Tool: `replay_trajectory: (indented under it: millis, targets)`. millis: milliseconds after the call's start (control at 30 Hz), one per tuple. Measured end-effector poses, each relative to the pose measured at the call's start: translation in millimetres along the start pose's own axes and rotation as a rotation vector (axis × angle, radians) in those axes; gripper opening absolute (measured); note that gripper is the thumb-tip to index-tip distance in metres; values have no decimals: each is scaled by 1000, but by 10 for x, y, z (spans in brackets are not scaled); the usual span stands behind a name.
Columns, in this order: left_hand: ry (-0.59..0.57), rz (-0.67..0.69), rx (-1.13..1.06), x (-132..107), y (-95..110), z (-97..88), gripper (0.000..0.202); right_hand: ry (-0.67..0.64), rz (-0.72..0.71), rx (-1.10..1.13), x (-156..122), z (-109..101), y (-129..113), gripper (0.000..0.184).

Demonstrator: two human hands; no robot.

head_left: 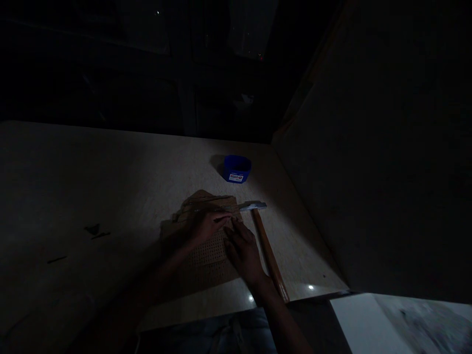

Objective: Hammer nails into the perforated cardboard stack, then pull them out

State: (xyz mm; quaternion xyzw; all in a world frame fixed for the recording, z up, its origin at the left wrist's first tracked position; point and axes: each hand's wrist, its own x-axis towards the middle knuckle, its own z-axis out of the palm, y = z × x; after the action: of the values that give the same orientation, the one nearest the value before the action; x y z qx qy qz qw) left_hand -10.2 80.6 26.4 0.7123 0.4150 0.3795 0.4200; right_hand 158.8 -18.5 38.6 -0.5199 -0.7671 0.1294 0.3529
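Note:
In the dim head view, my left hand [206, 227] and my right hand [244, 248] come together over a brown sheet [210, 250] with a grid of small holes. The fingertips of both hands nearly meet at its upper right part. Both hands look pinched closed, but whatever lies between the fingers is too small and dark to make out. Just right of my right hand lies a hammer [268, 248], its wooden handle pointing toward me and its metal head near the sheet's upper edge. Further brown pieces [202, 197] lie under and beyond my left hand.
A blue open container [237, 169] with a white label stands beyond the sheet. Small dark scraps [98, 231] lie to the left on the pale tabletop [129, 182]. A wall [368, 172] borders the table on the right. Dark window panes [147, 73] are behind.

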Motion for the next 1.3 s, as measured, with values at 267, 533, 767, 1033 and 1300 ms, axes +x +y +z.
replay_trajectory:
  millis: [267, 533, 767, 1033, 1300]
  targets:
    - [-16, -9, -6, 5, 3, -9, 22, -109, 80, 188, 39, -264, -60, 46]
    - [48, -57, 25, 20, -68, 49, 21, -82, 445, -196, 36, -794, 176, 41]
    - [71, -67, 63, 25, 23, 25, 33, -393, 605, -352, 201, -833, 175, 28]
    - [82, -77, -30, 30, -78, 85, 30, -8, 605, 410, 1, -948, 86, 41]
    - [76, -85, -78, 46, -46, 83, 21, -18, 716, 778, -44, -1015, -520, 48]
